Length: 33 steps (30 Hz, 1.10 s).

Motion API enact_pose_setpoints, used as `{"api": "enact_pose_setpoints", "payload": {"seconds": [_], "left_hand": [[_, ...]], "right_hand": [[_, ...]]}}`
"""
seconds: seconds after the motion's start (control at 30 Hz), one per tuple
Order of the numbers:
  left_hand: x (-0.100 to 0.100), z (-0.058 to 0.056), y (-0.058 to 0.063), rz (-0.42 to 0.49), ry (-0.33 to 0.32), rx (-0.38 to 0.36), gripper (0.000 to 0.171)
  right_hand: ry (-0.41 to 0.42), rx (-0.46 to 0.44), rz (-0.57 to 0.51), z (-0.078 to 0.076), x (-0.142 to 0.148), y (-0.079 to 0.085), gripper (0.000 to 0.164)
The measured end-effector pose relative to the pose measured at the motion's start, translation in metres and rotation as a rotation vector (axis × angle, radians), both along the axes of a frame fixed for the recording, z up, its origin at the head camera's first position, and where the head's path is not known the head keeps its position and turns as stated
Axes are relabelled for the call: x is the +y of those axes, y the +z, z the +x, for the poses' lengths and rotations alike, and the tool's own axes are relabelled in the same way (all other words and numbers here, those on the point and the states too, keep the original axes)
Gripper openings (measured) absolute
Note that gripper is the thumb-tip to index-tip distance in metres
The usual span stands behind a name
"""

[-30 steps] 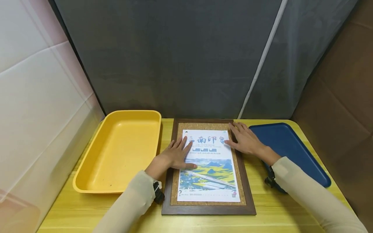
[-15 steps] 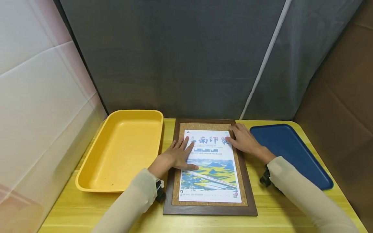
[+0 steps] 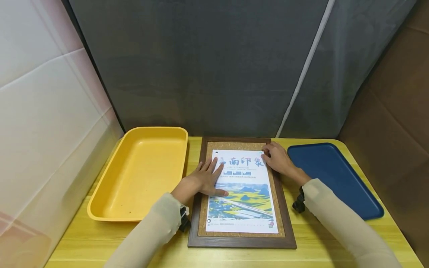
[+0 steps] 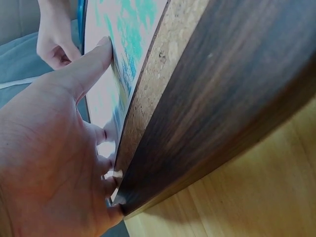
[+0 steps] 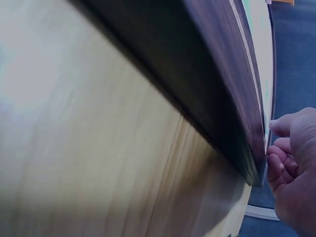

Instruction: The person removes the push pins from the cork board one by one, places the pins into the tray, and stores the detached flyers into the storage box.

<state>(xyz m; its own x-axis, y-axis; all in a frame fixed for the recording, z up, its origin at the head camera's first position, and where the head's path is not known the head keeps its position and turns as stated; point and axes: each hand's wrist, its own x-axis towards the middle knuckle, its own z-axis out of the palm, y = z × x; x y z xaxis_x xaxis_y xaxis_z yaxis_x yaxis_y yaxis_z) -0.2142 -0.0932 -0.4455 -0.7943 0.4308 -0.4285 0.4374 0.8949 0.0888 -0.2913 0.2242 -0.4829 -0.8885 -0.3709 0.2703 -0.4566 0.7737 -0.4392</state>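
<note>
A printed sheet with blue lettering and a landscape picture, a poster [image 3: 242,191], lies on the cork [image 3: 234,145] of a brown-framed board [image 3: 242,242]. My left hand [image 3: 203,179] rests on the poster's left side, fingers spread and thumb towards the picture. At the poster's top right corner is my right hand [image 3: 279,160], its fingers curled. In the right wrist view, the right hand's thumb [image 5: 281,126] touches the sheet's edge; whether the fingers pinch anything is hidden. Small round marks or pins [image 3: 216,153] sit at poster corners, too small to tell.
A yellow tray [image 3: 137,219] stands left of the board. To the right, partly behind the right arm, lies a dark blue tray [image 3: 330,171]. The wooden table [image 3: 328,242] carries everything, with a grey wall [image 3: 201,67] behind and side walls left and right.
My right hand's spread fingers have curled in at the poster's corner, and its wrist has shifted slightly left. The left hand stays spread on the sheet. The head view has shifted a little.
</note>
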Motion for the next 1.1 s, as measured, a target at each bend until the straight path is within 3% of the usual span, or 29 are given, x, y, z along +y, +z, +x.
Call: {"api": "enact_pose_setpoints", "payload": {"seconds": [0.23, 0.73, 1.1], "left_hand": [[0.002, 0.002, 0.001, 0.000, 0.001, -0.012, 0.113], [0.001, 0.001, 0.001, -0.001, 0.004, -0.009, 0.113], [0.000, 0.000, 0.002, -0.001, 0.003, -0.009, 0.113]], "right_hand": [[-0.035, -0.036, -0.075, -0.002, -0.001, -0.002, 0.020], [-0.072, -0.072, -0.104, -0.009, -0.006, -0.004, 0.007], [-0.099, -0.193, -0.099, -0.016, -0.010, 0.003, 0.009]]}}
